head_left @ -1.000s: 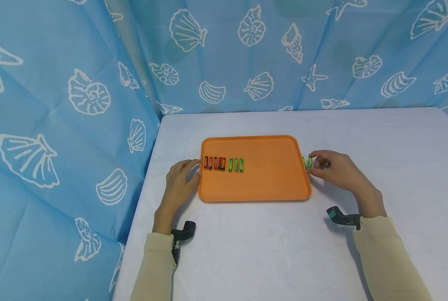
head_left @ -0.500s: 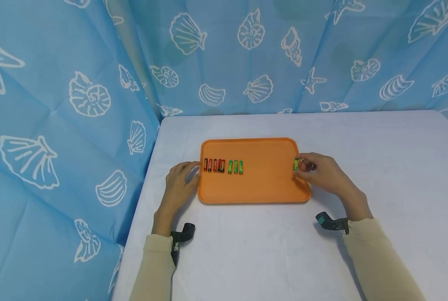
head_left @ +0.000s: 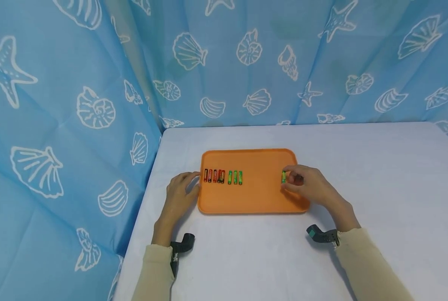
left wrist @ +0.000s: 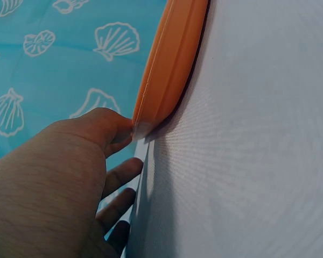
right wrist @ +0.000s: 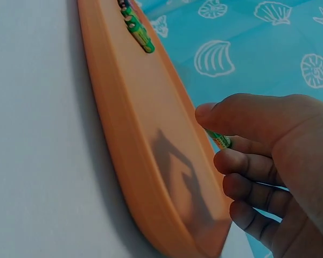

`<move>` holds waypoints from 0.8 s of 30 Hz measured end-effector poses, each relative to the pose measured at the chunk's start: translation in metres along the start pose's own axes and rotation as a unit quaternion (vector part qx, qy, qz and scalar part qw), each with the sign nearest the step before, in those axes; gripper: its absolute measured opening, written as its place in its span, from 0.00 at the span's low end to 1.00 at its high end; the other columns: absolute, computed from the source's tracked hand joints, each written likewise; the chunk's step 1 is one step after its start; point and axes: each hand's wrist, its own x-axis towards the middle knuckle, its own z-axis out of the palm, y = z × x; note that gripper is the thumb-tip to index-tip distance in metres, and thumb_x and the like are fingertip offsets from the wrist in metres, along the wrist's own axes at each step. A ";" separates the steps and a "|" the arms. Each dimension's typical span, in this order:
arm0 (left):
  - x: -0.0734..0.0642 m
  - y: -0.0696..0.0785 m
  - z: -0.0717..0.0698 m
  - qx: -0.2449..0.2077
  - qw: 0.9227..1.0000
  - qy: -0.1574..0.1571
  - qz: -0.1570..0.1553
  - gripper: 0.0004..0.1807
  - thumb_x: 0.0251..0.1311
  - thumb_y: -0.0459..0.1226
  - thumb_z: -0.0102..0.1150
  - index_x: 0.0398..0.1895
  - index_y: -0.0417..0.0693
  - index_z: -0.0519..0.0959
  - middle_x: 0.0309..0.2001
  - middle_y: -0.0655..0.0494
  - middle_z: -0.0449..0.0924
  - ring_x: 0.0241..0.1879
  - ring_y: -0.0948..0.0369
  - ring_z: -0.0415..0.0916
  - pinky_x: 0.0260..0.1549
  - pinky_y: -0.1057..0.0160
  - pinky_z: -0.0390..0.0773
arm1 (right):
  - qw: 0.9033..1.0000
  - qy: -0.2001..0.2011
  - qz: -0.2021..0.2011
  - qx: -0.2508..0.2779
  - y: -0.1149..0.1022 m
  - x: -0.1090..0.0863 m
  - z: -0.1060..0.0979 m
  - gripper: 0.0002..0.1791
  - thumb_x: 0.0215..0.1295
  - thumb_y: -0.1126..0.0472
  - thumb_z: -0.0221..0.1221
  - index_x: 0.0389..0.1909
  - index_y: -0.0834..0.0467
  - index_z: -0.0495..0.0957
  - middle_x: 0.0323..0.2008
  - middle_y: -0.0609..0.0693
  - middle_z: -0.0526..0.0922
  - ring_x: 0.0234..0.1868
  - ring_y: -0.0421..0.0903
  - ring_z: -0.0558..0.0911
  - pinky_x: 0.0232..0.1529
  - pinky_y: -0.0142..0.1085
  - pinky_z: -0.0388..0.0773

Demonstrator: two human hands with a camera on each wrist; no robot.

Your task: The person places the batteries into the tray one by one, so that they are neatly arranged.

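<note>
My right hand (head_left: pixel 308 184) pinches a green battery (head_left: pixel 283 177) over the right part of an orange tray (head_left: pixel 261 200). In the right wrist view, only part of that battery (right wrist: pixel 220 140) shows between thumb and fingers, and the hand casts a shadow on the tray floor. Three green batteries (head_left: pixel 235 177) lie side by side left of the tray's middle. To their left is a row of several red-and-black batteries (head_left: pixel 215 176). My left hand (head_left: pixel 180 192) rests at the tray's left edge, its fingers loosely spread; the left wrist view shows the thumb against the rim (left wrist: pixel 167 70).
The tray lies on a white-covered table (head_left: pixel 246 259). A blue curtain (head_left: pixel 224 75) with white shell prints hangs behind and along the left side. Each wrist carries a black camera mount, such as the right one (head_left: pixel 322 235).
From outside the tray's right edge, my right hand has moved left over the tray with the green battery. The left hand stays at the left edge. The head view has tilted up slightly.
</note>
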 end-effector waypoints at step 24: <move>-0.001 0.000 0.002 0.001 1.000 0.006 0.001 0.23 0.72 0.46 0.51 0.69 0.60 0.73 0.69 0.51 0.65 0.73 0.50 0.51 0.70 0.39 0.49 | 1.000 -0.006 -0.018 0.023 -0.015 0.014 0.021 0.22 0.63 0.58 0.69 0.55 0.61 0.79 0.30 0.44 0.76 0.33 0.43 0.76 0.39 0.36 0.79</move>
